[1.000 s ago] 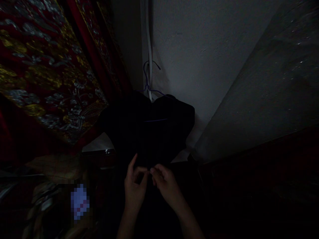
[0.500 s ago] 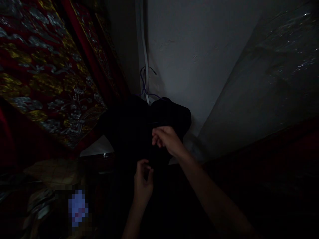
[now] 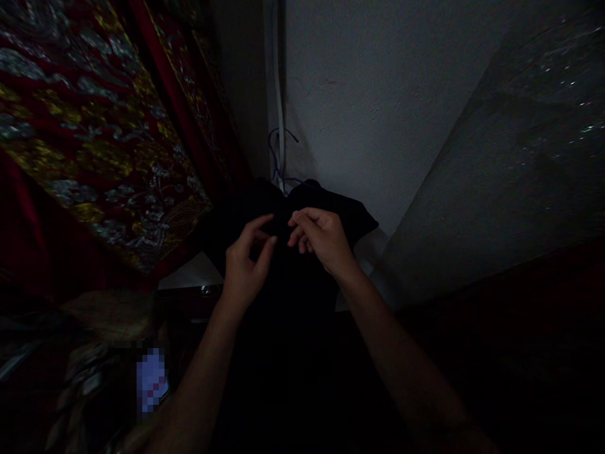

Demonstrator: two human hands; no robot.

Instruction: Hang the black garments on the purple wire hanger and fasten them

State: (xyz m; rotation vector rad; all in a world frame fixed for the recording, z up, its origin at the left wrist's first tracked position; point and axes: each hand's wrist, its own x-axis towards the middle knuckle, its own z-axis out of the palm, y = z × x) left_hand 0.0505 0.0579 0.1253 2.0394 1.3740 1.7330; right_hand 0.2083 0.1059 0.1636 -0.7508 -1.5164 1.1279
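Observation:
A black garment (image 3: 340,214) hangs on a thin purple wire hanger (image 3: 278,151) against a pale wall, in very dim light. Both my hands are raised to its upper front, just below the collar. My left hand (image 3: 243,268) pinches thumb and fingers together at the dark fabric. My right hand (image 3: 319,239) has its fingers curled and pinched on the fabric right beside it. What exactly sits between the fingertips is too dark to make out.
A red cloth with gold and silver embroidery (image 3: 94,139) hangs at the left. A grey glittery fabric (image 3: 510,164) drapes down at the right. A white strap (image 3: 278,94) runs down the wall behind the hanger. Dark clutter lies at the lower left.
Both hands rose from the garment's lower front to near the collar: the right hand went up first, then the left followed and joined it.

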